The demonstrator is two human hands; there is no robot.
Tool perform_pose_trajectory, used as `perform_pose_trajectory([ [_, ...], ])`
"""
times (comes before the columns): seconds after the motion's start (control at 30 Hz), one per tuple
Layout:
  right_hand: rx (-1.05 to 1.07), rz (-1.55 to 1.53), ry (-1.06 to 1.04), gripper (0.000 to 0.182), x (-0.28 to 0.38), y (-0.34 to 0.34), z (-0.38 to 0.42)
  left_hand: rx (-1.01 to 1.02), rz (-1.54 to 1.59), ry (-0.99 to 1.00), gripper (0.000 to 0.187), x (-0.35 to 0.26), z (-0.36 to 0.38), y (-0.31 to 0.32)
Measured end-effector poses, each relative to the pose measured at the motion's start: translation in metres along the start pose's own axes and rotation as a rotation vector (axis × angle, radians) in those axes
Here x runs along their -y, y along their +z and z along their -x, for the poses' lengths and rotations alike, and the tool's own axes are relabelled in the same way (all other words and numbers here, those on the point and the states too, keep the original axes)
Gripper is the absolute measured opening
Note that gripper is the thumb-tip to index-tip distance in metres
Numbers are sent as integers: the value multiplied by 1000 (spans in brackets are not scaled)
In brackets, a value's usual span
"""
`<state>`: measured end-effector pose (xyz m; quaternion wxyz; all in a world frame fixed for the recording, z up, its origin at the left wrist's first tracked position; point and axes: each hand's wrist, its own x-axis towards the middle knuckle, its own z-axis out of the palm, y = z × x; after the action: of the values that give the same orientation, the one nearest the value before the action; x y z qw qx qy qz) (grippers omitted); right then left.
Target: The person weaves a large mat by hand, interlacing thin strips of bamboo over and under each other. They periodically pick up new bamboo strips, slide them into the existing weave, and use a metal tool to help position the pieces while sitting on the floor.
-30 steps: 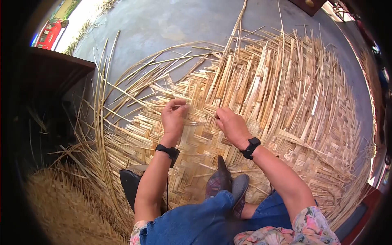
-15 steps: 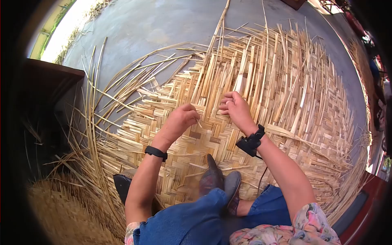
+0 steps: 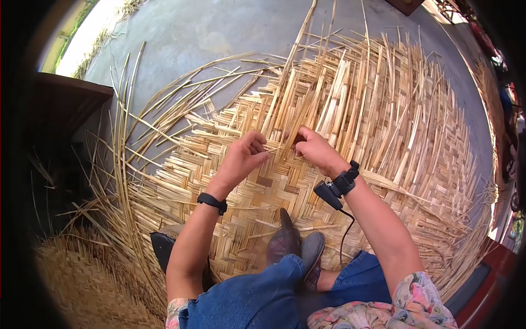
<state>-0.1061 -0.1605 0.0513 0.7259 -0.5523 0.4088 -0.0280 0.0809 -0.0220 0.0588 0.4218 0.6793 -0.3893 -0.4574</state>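
Note:
A large woven mat (image 3: 246, 241) of pale, flat bamboo strips lies on the floor under my feet, with loose strip ends sticking up across its far half. My right hand (image 3: 320, 153), with a black band and a small device at the wrist, is closed on raised bamboo strips (image 3: 304, 112) that slant upward and look blurred. My left hand (image 3: 243, 157) curls just across from it, low over the weave. A thin bamboo strip (image 3: 275, 148) shows between its thumb and fingers. Parts of the fingertips are hidden.
Long loose strips (image 3: 125, 164) fan out at the left over the grey floor (image 3: 219, 27). Dark wooden furniture (image 3: 71, 96) stands at the left edge. Another woven piece (image 3: 93, 279) lies at lower left. My shoes (image 3: 284, 244) rest on the mat, and a cable (image 3: 344, 236) hangs from my right wrist.
My right hand has closed from loosely spread fingers onto raised strips, moving slightly down. The left hand has moved a little left and turned. Strips near the right hand have swung up.

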Motion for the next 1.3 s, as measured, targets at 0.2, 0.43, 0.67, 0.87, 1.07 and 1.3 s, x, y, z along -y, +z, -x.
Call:
perform_pose_trajectory([
  [0.2,-124,344,-70,25,-33,1,-12,-129,-62,37,14,2,-2,7],
  [0.43,92,-66,121,34,-6,-3,2,-173,153,-124,11,15,-11,15],
  [0.67,-10,192,-131,38,-6,8,25,-203,-30,46,29,29,7,25],
  [0.87,-193,339,-326,20,-36,13,15,-463,-603,408,27,38,52,12],
  [1.07,-273,255,-294,32,-39,22,21,-21,-1030,431,76,47,55,41],
  [1.3,-376,336,-423,34,-12,16,23,-18,-1031,408,81,44,61,45],
])
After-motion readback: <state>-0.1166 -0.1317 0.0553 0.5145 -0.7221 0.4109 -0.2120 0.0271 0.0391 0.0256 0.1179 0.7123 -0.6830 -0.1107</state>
